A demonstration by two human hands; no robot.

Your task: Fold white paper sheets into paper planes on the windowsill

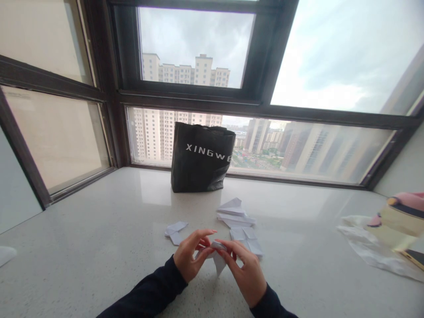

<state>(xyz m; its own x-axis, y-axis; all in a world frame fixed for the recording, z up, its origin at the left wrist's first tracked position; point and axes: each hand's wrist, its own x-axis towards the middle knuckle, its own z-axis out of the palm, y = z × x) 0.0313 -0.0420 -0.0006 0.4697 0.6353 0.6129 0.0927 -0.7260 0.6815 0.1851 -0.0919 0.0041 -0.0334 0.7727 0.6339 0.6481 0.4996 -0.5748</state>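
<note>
Between my two hands is a small piece of folded white paper, with one pointed flap hanging down. My left hand pinches its left side between thumb and fingers, the index finger raised and stretched over the top. On the other side, my right hand grips the paper's upper edge with thumb and index finger. Fingers hide part of the folds. Just beyond my left hand lies a small folded paper shape. Behind my right hand are a folded paper square and a paper airplane.
A black bag with white lettering stands upright against the window. At the right, a yellow and pink object rests on crumpled clear plastic. A white item sits at the left edge of the speckled white sill.
</note>
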